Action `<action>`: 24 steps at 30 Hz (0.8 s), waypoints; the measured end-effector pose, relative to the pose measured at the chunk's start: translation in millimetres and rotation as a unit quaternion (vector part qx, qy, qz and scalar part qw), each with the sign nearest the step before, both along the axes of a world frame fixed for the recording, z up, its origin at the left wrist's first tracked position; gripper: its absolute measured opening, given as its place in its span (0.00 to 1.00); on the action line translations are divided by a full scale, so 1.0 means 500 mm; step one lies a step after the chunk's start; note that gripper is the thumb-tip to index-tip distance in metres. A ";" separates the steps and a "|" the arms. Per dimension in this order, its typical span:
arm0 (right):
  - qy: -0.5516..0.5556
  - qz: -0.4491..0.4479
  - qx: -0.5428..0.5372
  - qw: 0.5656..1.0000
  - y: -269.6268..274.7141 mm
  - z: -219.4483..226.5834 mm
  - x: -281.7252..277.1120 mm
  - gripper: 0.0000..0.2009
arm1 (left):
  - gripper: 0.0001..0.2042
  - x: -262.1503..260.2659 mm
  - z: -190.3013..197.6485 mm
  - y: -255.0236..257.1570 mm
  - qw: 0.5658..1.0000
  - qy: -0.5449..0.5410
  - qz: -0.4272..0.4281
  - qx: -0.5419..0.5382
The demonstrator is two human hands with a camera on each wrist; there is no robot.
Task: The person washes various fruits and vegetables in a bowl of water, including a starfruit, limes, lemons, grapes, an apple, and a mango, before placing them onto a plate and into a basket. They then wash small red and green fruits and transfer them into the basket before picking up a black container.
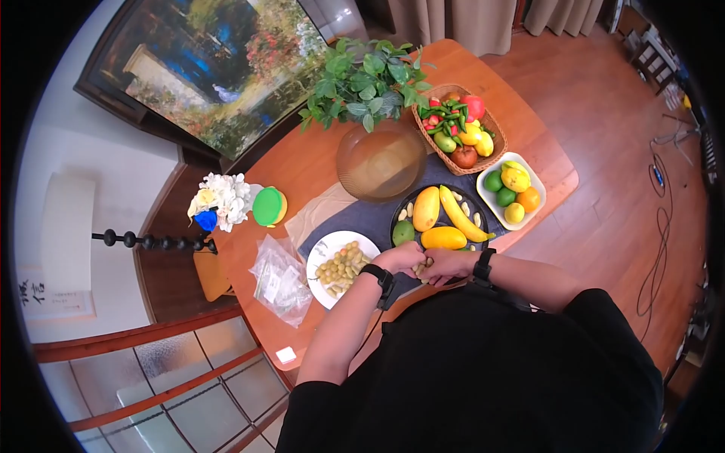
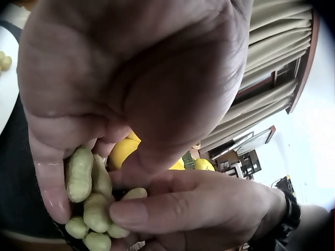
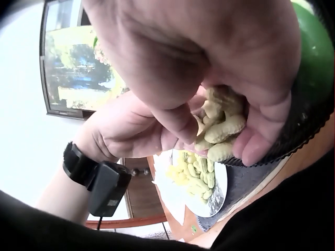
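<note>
Several pale peanuts [image 2: 81,180] lie gathered between the two hands. My left hand [image 1: 399,259] holds them with its fingers along one side. From the other side my right hand [image 1: 449,264] curls its fingers round them, its thumb over the peanuts in the left wrist view. In the right wrist view the peanuts [image 3: 226,129] show between the meeting fingers of both hands. Both hands are at the near edge of a black plate [image 1: 393,226] with mangoes [image 1: 426,209], bananas [image 1: 459,215], a green fruit and more peanuts. Left of them stands a white plate [image 1: 321,248] heaped with peanuts [image 1: 341,269].
A wicker basket [image 1: 495,155] of fruit and peppers and a white tray [image 1: 538,185] of citrus stand right. Behind are a brown glass bowl [image 1: 381,162] and a leafy plant [image 1: 370,79]. Left lie a plastic bag [image 1: 279,283] and a green-lidded tub [image 1: 269,206].
</note>
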State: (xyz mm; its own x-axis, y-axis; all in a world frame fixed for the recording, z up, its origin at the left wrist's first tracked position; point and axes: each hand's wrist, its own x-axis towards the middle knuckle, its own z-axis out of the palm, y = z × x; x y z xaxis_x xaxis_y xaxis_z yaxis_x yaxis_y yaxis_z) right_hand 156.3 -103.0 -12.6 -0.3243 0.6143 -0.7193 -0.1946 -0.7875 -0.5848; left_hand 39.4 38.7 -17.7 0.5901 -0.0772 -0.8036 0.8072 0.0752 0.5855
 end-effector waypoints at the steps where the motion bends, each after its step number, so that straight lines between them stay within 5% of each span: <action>1: -0.007 0.003 0.004 1.000 0.000 -0.003 -0.001 0.22 | 0.12 0.000 -0.002 -0.002 1.000 0.001 -0.005 0.001; 9: -0.066 -0.018 0.063 0.996 0.012 0.048 0.004 0.19 | 0.14 -0.016 0.026 -0.010 0.998 -0.033 0.043 0.015; 16: -0.180 -0.009 0.173 0.968 0.042 0.111 0.029 0.23 | 0.16 -0.024 0.101 -0.012 0.971 -0.115 0.200 0.068; 18: -0.310 0.025 0.243 0.919 0.058 0.115 0.028 0.27 | 0.17 -0.037 0.117 0.007 0.957 -0.147 0.246 0.039; 20: -0.310 0.006 0.293 0.904 0.092 0.099 0.007 0.28 | 0.16 -0.072 0.127 0.025 0.946 -0.159 0.281 0.037; 22: -0.348 0.079 0.356 0.864 0.170 0.097 -0.044 0.26 | 0.16 -0.138 0.129 0.058 0.917 -0.169 0.357 0.048; 24: -0.314 0.097 0.344 0.880 0.230 0.087 -0.091 0.26 | 0.16 -0.194 0.112 0.094 0.914 -0.153 0.368 0.075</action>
